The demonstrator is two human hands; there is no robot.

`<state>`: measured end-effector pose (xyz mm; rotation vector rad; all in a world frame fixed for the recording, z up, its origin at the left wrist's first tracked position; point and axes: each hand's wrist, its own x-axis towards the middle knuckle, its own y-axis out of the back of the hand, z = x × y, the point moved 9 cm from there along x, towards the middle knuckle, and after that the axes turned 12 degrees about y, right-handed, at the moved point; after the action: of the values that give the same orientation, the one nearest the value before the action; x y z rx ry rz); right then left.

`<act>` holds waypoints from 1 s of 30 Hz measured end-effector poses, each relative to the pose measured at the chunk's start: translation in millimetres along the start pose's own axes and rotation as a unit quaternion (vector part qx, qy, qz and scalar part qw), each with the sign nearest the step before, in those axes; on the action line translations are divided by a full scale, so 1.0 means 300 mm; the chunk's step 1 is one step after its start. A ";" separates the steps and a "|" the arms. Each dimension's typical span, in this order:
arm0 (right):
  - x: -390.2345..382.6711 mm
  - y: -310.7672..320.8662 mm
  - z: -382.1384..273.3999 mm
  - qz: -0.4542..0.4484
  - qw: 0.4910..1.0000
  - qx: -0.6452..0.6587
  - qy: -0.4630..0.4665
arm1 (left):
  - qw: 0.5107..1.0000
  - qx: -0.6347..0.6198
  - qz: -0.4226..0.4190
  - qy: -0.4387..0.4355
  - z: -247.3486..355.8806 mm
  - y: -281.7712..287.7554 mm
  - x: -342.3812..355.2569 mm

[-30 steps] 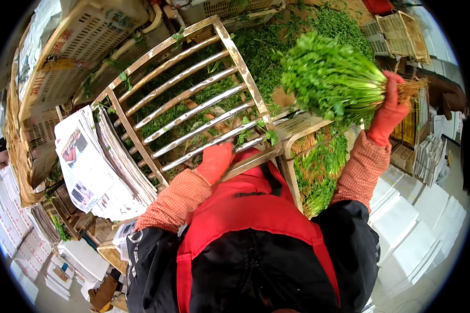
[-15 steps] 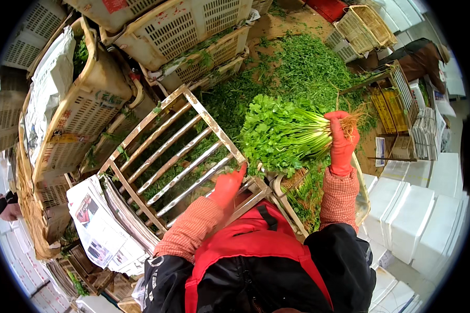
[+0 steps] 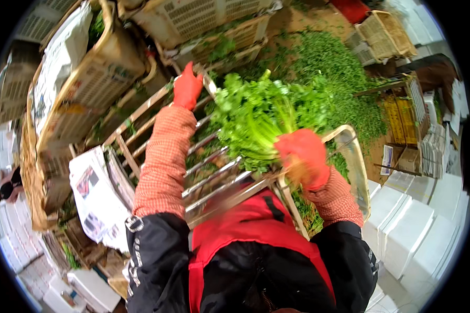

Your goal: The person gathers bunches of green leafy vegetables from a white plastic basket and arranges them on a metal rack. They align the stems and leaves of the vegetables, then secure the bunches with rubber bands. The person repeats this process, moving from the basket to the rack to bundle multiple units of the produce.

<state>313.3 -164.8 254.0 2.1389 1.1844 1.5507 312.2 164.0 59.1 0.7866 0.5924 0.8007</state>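
Note:
My right hand [image 3: 305, 159], in a red glove, is closed round the root end of a bunch of leafy green herbs [image 3: 271, 115]. The hand is blurred, and brownish roots hang from its near side. The bunch's leaves fan out to the far left, over the right part of a slatted metal rack [image 3: 206, 169]. My left hand [image 3: 188, 88], also red-gloved, is stretched forward to the rack's far corner. Its fingers look extended and apart, with nothing seen in them.
Stacked plastic crates [image 3: 96, 78] stand at the left. A pile of newspapers [image 3: 99, 193] lies beside the rack. A basket [image 3: 352, 172] of greens stands by my right forearm. Loose green trimmings [image 3: 334, 78] cover the floor ahead; white foam boxes [image 3: 402, 224] line the right.
My left hand has moved from the rack's near right corner to its far corner. My right hand has swung the bunch leftward and nearer me, its leaves now over the rack.

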 end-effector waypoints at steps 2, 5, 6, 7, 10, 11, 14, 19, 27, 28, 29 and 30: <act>-0.111 -0.196 -0.053 -0.094 0.995 0.016 0.034 | 0.998 0.057 -0.013 -0.013 -0.082 0.029 -0.009; -0.283 -0.419 -0.112 -0.186 0.978 0.081 0.053 | 0.989 0.019 -0.142 -0.022 -0.138 0.057 -0.127; -0.310 -0.449 -0.145 -0.207 0.973 0.091 0.058 | 0.984 0.008 -0.180 -0.006 -0.154 0.067 -0.169; -0.328 -0.472 -0.169 -0.229 0.966 0.099 0.065 | 0.976 -0.006 -0.216 0.009 -0.171 0.069 -0.207; -0.312 -0.454 -0.157 -0.172 0.978 0.103 0.052 | 0.962 -0.029 -0.272 0.009 -0.204 0.051 -0.308; -0.304 -0.443 -0.150 -0.159 0.980 0.106 0.047 | 0.952 -0.049 -0.301 0.023 -0.191 0.032 -0.341; -0.298 -0.446 -0.158 -0.177 0.977 0.110 0.054 | 0.958 0.031 -0.286 -0.002 -0.150 -0.056 -0.382; -0.304 -0.460 -0.157 -0.199 0.973 0.102 0.054 | 0.955 0.154 -0.232 -0.101 0.088 -0.248 -0.374; -0.318 -0.455 -0.174 -0.228 0.966 0.089 0.077 | 0.990 -0.098 -0.100 -0.006 0.148 -0.348 0.022; -0.331 -0.446 -0.165 -0.219 0.970 0.085 0.067 | 0.965 -0.212 -0.126 0.087 0.203 -0.270 0.014; -0.331 -0.443 -0.166 -0.209 0.972 0.086 0.069 | 0.937 -0.309 -0.131 0.091 0.224 -0.212 0.049; -0.326 -0.443 -0.170 -0.199 0.973 0.092 0.075 | 0.930 -0.346 -0.119 0.035 0.209 -0.190 0.112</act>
<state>196.4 -163.4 126.8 1.7562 1.7427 1.4848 399.1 141.3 44.0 0.0346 0.4115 0.7427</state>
